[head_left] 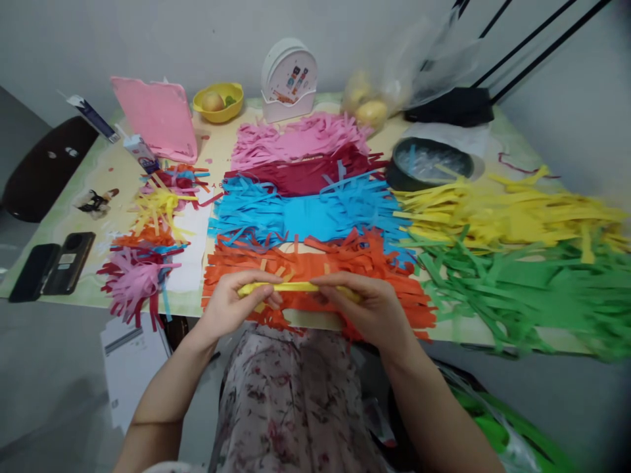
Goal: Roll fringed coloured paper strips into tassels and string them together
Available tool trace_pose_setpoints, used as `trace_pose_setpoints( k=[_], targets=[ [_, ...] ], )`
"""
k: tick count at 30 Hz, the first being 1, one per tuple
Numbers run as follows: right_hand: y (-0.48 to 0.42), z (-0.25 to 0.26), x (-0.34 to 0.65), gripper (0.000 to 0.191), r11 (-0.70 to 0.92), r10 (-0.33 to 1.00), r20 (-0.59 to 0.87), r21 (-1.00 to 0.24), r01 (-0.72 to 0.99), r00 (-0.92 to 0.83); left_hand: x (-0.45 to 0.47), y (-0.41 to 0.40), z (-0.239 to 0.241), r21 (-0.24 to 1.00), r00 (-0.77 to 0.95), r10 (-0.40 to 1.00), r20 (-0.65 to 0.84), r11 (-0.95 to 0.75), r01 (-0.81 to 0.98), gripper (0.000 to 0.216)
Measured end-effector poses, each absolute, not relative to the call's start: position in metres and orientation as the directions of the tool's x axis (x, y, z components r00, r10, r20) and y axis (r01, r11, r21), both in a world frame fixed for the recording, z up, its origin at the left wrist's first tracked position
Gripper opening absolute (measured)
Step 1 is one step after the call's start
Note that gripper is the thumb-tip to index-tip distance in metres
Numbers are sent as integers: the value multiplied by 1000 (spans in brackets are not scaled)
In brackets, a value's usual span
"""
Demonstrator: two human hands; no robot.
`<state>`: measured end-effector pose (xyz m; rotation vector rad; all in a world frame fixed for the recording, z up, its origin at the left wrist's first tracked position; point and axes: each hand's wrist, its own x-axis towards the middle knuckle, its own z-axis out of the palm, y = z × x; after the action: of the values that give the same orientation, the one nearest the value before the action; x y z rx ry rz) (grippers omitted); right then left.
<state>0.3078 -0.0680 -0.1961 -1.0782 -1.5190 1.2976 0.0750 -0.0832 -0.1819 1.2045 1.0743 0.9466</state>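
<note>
A narrow yellow strip (296,286), apparently crepe paper rolled or folded lengthwise, stretches level between my two hands. My left hand (241,297) pinches its left part with thumb and fingers. On the other side, my right hand (362,303) grips the right part the same way. Directly behind and below the strip lies a stack of fringed orange paper (315,263). Beyond it are fringed blue paper (308,217), dark red paper (305,172) and pink paper (300,141). Fringed yellow paper (517,213) and green paper (552,289) spread to the right.
Several multicoloured tassels (135,276) lie at left, near two phones (73,263). Toward the back stand a pink tablet case (155,118), drink cartons (140,151), a yellow bowl (219,115), a white holder (288,108) and a dark round bowl (394,172). A clear bag holds yellow fruit (372,113).
</note>
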Motion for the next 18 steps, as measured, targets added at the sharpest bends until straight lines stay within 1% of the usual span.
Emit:
trace_pose_setpoints(
  k=[3,6,9,12,14,18],
  targets=[
    [-66,-197,307,20,48,967,31,-997,61,-253,75,-83,-184,989,216,966,-142,148,-10,22],
    [-63,-198,308,20,35,964,12,-996,84,-266,75,-81,-186,985,210,964,-162,170,-21,24],
    [-63,-199,309,16,54,965,31,-995,82,-259,75,-81,-190,976,207,960,-190,207,-65,25],
    [-62,-198,309,15,86,961,75,-996,28,-267,74,-80,-194,965,207,957,-203,232,-126,21],
    [-61,-199,309,14,103,950,102,-995,-13,-295,73,-80,-196,962,219,959,-181,219,-164,17],
    [-58,-197,309,13,131,921,153,-988,-86,-360,71,-79,-201,976,271,960,-69,121,-182,14]
  ],
)
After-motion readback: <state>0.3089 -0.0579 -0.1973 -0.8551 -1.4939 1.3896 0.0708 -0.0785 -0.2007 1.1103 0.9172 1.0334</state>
